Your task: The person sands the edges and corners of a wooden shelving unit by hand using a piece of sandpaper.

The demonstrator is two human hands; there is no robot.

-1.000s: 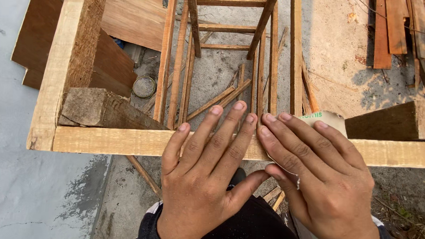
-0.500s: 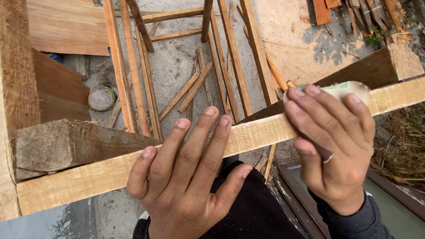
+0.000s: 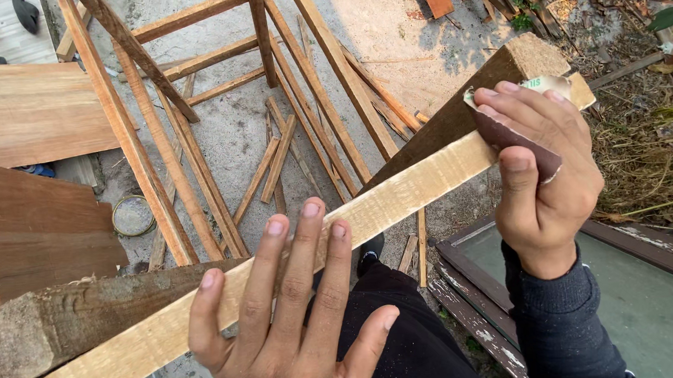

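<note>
From the head view, a pale wooden rail [image 3: 397, 198] is seen running diagonally, low at the left and rising to the upper right. The left hand [image 3: 297, 319] is laid flat across its lower stretch, fingers splayed apart, nothing gripped. Near the far upper end, a folded sheet of sandpaper [image 3: 512, 132] is clamped against the rail by the right hand [image 3: 543, 165], fingers pressed together over it, thumb underneath. Loose slats [image 3: 275, 161] are scattered below.
</note>
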